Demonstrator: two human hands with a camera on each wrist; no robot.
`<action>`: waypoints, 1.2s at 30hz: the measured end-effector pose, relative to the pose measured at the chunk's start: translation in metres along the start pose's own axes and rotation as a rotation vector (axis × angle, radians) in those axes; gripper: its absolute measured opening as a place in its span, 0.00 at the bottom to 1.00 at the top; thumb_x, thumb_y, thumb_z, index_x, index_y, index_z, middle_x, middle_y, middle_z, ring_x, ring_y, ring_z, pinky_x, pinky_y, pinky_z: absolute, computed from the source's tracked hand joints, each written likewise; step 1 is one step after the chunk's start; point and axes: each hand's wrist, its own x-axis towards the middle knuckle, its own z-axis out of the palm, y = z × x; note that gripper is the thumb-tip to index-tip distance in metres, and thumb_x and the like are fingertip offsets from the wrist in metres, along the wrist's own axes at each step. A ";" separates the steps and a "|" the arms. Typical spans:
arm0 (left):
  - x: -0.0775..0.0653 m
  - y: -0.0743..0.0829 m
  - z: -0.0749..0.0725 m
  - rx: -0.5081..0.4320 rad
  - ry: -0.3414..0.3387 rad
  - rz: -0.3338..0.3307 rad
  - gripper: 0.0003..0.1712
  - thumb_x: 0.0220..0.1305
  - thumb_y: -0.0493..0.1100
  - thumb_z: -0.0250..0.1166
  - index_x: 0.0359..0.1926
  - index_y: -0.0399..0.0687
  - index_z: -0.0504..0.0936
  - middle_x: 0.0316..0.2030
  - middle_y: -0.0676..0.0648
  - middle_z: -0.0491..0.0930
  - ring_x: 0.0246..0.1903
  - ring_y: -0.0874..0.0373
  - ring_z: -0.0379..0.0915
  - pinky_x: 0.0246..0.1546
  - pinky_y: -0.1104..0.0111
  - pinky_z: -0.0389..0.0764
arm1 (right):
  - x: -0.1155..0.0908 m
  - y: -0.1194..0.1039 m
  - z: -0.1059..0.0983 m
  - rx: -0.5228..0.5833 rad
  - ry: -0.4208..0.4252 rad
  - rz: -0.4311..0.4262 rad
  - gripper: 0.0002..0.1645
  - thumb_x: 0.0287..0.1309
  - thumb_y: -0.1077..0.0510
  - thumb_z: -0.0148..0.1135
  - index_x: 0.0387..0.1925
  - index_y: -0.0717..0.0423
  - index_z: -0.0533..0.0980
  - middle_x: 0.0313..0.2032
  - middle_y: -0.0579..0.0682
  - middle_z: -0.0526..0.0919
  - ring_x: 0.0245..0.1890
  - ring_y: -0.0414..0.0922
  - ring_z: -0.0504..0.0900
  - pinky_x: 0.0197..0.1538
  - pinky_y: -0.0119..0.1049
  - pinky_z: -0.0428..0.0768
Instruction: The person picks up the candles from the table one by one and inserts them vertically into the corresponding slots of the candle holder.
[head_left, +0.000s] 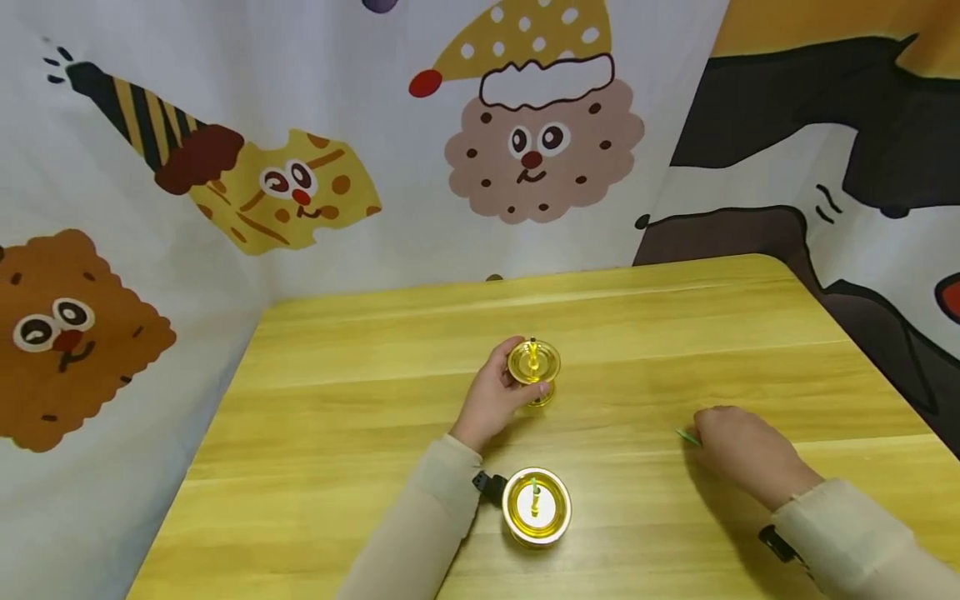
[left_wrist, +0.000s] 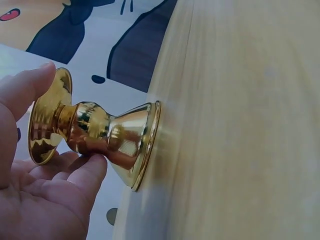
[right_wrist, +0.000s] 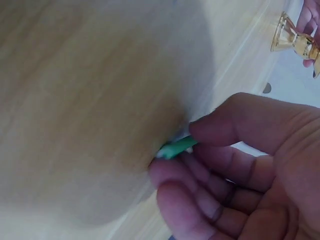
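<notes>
Standing nearest is a gold cup (head_left: 537,533) — upright on the surface (head_left: 285,500), round-rimmed, polished, metallic-looking, with a slim yellow-and-green piece seen at its centre. Just left of it, a black wrist unit (head_left: 491,487) is worn at the left cuff (head_left: 450,471); contact with the cup cannot be told.

Farther out and well to the right: right grip (head_left: 750,454), in which a green stick (right_wrist: 180,146) is pinched between thumb and fingers. Only a short length is exposed, its long axis pointed left and slightly away from the person. Stick looks thin and smooth; tip whitish, blurred.

Slightly farther again: left grip (head_left: 495,392), clamped round a gold holder (left_wrist: 92,127) at dish and stem. Holder is kept about upright, dish up, foot down; whether the foot is set on the surface cannot be told. Key relation: holder lies left of the stick and a bit farther out, with bare wood between — stick end is aimed roughly to that side. Dish centre is marked by a small yellow post, dark at the top. Profile: shallow dish, narrow neck, rounded bulge, flared foot; mirror-glossy, surroundings reflected.

Beyond the pale wood grain, softly creased white cloth (head_left: 405,242) is hung, printed with cartoon snacks.
</notes>
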 end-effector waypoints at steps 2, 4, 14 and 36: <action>-0.001 -0.001 0.001 0.000 0.000 0.002 0.48 0.60 0.35 0.74 0.76 0.49 0.58 0.66 0.42 0.72 0.62 0.50 0.73 0.57 0.63 0.80 | -0.002 0.000 0.000 0.017 0.010 0.000 0.17 0.60 0.61 0.68 0.20 0.53 0.70 0.18 0.46 0.71 0.19 0.42 0.66 0.23 0.36 0.66; -0.002 -0.002 0.001 0.004 0.003 0.004 0.49 0.60 0.35 0.74 0.76 0.49 0.58 0.66 0.43 0.72 0.63 0.51 0.72 0.58 0.64 0.79 | -0.003 0.000 0.001 0.027 0.036 -0.001 0.18 0.58 0.60 0.70 0.20 0.52 0.69 0.17 0.45 0.70 0.19 0.42 0.66 0.22 0.36 0.65; -0.005 -0.003 0.000 0.016 0.004 0.017 0.49 0.60 0.34 0.73 0.76 0.46 0.57 0.66 0.42 0.72 0.62 0.49 0.73 0.57 0.63 0.79 | -0.002 -0.015 0.006 0.114 0.215 -0.040 0.10 0.57 0.61 0.68 0.26 0.53 0.73 0.19 0.42 0.72 0.20 0.40 0.67 0.24 0.36 0.67; -0.009 -0.001 0.000 0.041 -0.084 0.024 0.47 0.60 0.36 0.74 0.76 0.45 0.58 0.63 0.44 0.75 0.57 0.53 0.77 0.55 0.65 0.80 | 0.012 -0.080 -0.007 0.386 0.493 -0.178 0.06 0.58 0.62 0.68 0.30 0.47 0.80 0.28 0.39 0.85 0.29 0.37 0.84 0.32 0.34 0.82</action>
